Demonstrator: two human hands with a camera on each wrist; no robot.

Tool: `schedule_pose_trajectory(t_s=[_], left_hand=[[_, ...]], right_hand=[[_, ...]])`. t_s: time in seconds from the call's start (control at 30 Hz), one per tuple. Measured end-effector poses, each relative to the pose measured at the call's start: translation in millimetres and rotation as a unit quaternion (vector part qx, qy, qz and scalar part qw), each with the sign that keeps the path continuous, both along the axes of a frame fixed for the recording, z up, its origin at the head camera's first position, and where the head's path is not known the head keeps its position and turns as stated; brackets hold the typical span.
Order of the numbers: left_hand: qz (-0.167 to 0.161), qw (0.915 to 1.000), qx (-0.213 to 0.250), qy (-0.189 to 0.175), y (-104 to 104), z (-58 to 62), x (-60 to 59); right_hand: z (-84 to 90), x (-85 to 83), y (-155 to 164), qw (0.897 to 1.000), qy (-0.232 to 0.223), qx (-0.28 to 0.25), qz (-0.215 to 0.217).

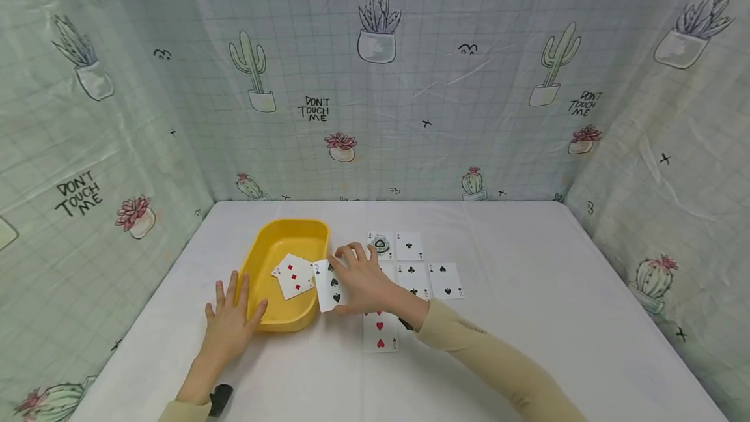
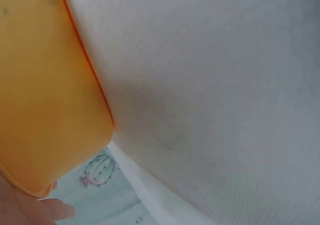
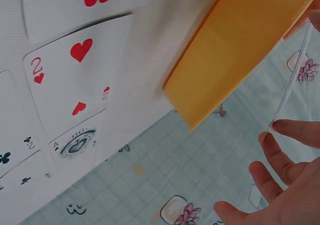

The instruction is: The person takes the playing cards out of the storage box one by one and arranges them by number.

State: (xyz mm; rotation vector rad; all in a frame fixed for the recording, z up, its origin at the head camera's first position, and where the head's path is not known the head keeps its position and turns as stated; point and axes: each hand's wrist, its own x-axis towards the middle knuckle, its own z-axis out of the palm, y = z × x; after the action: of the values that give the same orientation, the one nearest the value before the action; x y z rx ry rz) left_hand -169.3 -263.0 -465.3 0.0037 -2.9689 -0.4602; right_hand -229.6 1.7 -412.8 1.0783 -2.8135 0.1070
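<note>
- Left hand (image 1: 230, 318): laid flat on the white table (image 1: 527, 344), fingers straight and spread, thumb pressed against the near left wall of the tray; nothing is grasped.
- Yellow tray (image 1: 266, 249): a shallow, rounded plastic tray set on the left half of the table. Two face-up cards with red diamond pips (image 1: 295, 275) are seen lying inside it, overlapping.
- Three of spades (image 1: 329, 285): a white card with black pips, face up, held tilted at the tray's right rim, one edge over the rim. In the right wrist view only its thin edge (image 3: 292, 85) is shown.
- Right hand (image 1: 363, 279): the three of spades is pinched at its right side between thumb and curled fingers.
- Card layout, right of the tray: an ace of spades (image 1: 381, 244) and an ace of clubs (image 1: 409, 246) in the far row; a two of clubs (image 1: 413, 280) and a two of spades (image 1: 446, 280) behind them; a red hearts card (image 1: 379, 332) nearest, partly covered by the right wrist.
</note>
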Motion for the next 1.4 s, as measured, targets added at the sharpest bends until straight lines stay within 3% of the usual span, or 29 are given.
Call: schedule_pose_trajectory(t_s=[0.23,0.6,1.4], left_hand=[[-0.003,1.0,0.002,0.002,-0.2,0.1,-0.5],[-0.004,0.9999,-0.005,-0.009,-0.1,1.3,-2.2],[-0.004,0.9998,-0.019,-0.009,0.7,2.4,1.8]], right_hand=[[-5.3,9.5,24.5,1.0,0.0,-0.011,0.007],[-16.4,22.7,64.1,1.0,0.018,0.017,0.017],[-54.6,47.9,139.9,0.998,0.055,0.033,0.003]])
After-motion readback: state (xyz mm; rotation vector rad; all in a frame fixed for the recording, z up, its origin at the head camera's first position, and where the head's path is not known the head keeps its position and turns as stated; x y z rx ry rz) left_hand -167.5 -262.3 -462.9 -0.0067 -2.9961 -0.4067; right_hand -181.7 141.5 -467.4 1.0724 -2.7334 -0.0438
